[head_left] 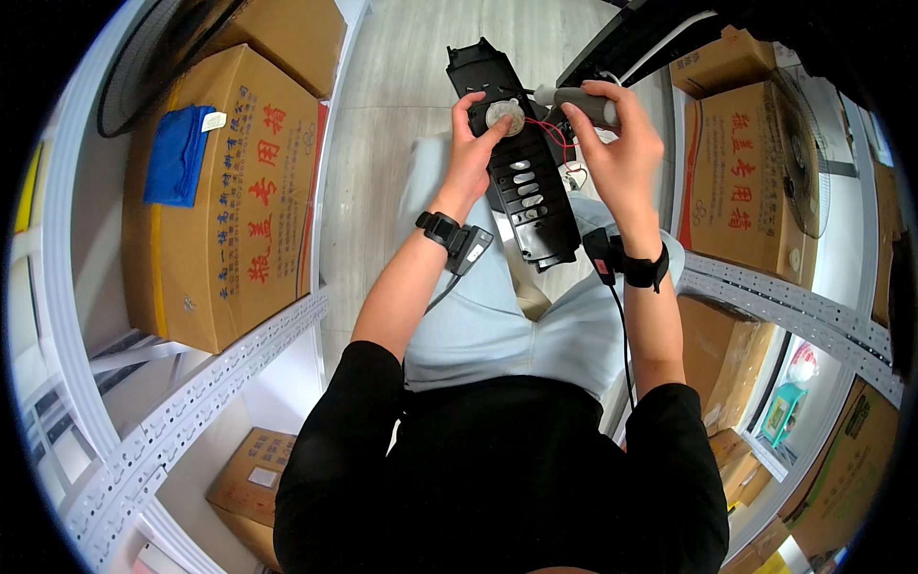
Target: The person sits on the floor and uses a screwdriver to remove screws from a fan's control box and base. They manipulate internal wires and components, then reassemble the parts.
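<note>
A long black plastic panel (545,225) with a row of slots lies over my lap, its upper end beyond my knees. My left hand (471,151) grips it, thumb pressed on a round silvery part (505,117) on the panel. My right hand (620,153) is closed on a grey handheld tool (583,105), whose front end is near the silvery part. Loops of thin red wire (557,136) hang between the round part and my right hand. A wrist device with a cable is strapped on each forearm.
Metal shelves (220,359) on both sides hold cardboard boxes (239,191), a blue cloth (174,153) on the left one. A fan guard (803,153) is at the right. A black frame (612,48) with a white tube stands above my right hand. Pale floor (382,57) shows ahead.
</note>
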Tool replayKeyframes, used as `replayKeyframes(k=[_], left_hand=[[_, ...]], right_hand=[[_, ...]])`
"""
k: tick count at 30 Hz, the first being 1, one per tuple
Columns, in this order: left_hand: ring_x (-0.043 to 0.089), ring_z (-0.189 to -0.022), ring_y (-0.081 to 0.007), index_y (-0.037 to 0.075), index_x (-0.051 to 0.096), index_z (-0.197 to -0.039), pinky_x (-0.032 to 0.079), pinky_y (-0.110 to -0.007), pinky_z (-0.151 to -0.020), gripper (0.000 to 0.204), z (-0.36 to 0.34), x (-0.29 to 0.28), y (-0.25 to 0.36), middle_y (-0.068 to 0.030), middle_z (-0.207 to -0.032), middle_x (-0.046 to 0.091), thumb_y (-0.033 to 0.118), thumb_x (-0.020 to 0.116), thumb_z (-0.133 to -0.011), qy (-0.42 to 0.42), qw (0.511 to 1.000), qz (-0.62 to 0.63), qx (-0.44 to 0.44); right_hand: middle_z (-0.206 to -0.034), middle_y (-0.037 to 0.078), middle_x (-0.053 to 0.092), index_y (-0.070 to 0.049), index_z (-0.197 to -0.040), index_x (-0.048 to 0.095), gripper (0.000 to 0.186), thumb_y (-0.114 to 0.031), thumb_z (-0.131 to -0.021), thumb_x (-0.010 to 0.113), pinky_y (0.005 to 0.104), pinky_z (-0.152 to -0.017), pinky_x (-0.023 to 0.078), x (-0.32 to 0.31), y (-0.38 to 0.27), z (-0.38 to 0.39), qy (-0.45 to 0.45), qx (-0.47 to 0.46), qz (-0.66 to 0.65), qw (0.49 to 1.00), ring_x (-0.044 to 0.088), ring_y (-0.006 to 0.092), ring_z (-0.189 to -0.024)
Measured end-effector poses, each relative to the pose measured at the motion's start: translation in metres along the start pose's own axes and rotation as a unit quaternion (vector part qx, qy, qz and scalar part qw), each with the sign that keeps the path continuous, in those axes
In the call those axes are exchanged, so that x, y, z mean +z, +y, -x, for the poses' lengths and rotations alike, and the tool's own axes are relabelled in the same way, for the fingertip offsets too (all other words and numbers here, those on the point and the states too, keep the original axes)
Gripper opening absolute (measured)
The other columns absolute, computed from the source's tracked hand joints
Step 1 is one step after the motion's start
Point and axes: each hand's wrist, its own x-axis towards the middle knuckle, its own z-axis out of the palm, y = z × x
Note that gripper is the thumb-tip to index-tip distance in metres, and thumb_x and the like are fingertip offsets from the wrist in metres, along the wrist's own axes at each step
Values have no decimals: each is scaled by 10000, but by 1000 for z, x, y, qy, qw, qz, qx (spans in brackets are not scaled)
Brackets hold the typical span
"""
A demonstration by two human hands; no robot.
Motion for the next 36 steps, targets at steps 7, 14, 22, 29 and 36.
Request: replayKeyframes(k=[7,14,22,29,36], left_hand=[[462,-1135,-136,164,482,-1342,368,-297,-1008,362,-2,-2,-2,-28,-1278,481,250,595,-1009,21,998,-42,34],[423,-963,-77,146,571,-1281,358,-240,-898,276,0,2,-1,40,-1106,513,295,484,-1066,6,996,-77,48],[452,-977,-67,121,571,-1207,394,-243,-881,214,2,4,-2,43,-1072,527,263,502,-1063,-7,998,-57,31],[485,-989,-77,114,565,-1159,413,-248,-889,182,-1,-1,-6,26,-1073,548,255,503,-1062,0,999,-28,28],[488,-984,-77,115,566,-1147,412,-250,-893,176,-1,1,-3,24,-1060,550,254,496,-1064,5,999,-26,19]], right_hand=[[-997,87,731,-32,-1069,658,292,-120,-831,802,277,-745,568,-32,-6,2,25,80,-67,994,709,139,-837],[-997,95,723,2,-1080,631,299,-80,-843,794,250,-746,560,-44,1,4,27,177,-213,961,698,140,-816],[-998,94,725,2,-1078,631,288,-70,-846,786,253,-735,560,-40,7,7,20,196,-205,959,701,143,-821],[-1031,113,714,1,-1084,623,296,-59,-844,786,272,-752,582,-43,7,14,41,202,-244,948,697,160,-857],[-1137,170,666,10,-1114,584,254,-23,-898,714,334,-824,611,-42,9,26,32,231,-238,943,662,215,-1022]])
